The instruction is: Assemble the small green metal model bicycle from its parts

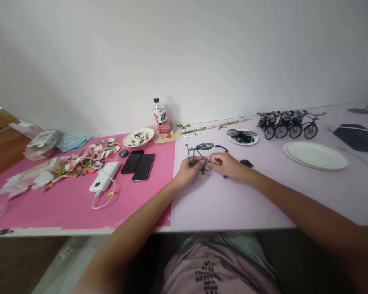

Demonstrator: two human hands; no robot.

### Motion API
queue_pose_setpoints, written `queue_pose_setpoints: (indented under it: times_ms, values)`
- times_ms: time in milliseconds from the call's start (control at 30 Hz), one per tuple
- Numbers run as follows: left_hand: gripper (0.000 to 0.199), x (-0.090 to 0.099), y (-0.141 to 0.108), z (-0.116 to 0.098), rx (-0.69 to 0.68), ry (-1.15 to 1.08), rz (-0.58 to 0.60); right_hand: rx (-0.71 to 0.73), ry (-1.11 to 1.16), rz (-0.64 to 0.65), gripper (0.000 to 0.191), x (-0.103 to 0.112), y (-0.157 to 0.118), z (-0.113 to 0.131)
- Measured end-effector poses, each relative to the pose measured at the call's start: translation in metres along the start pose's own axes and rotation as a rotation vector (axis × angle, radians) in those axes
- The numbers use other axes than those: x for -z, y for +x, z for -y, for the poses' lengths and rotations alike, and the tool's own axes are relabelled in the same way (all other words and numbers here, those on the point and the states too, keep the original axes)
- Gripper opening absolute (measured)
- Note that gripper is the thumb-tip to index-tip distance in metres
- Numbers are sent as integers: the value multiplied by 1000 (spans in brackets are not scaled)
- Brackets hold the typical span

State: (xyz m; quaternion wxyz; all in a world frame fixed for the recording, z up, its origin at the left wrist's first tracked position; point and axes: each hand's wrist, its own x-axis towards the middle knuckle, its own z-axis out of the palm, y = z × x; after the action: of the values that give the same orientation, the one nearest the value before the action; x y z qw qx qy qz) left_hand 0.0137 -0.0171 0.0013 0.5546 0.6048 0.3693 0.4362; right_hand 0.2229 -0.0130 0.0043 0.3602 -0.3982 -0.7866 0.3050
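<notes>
A partly built miniature bicycle (194,152) is held up over the pale lilac table cover, with one wheel (205,145) pointing away from me. My left hand (187,169) is closed on its frame from the left. From the right, my right hand (222,164) pinches at the lower part of the same bicycle; the small piece between its fingertips is too fine to make out. A curved black strip (221,148) lies just beyond my right hand. Beside that wrist is a small black part (246,163).
Black bicycle parts fill a plate (255,141); finished miniature bicycles (290,124) stand behind stacked white plates (317,155). On the pink cover lie phones (143,167), a white power bank (104,176) with cable, and flower pieces (92,159). A drink bottle (161,116) stands near the wall.
</notes>
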Motion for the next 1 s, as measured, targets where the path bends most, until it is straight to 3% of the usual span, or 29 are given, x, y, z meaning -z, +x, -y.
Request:
queue_pose_setpoints:
  times_ms: [500,1000]
  values:
    - [36,-3,-2,-2,-11,-16,6,-54,-29,39,45,0,-1,2]
    - [30,-3,-6,-9,-35,84,147,-49,-87,108,40,-1,-1,1]
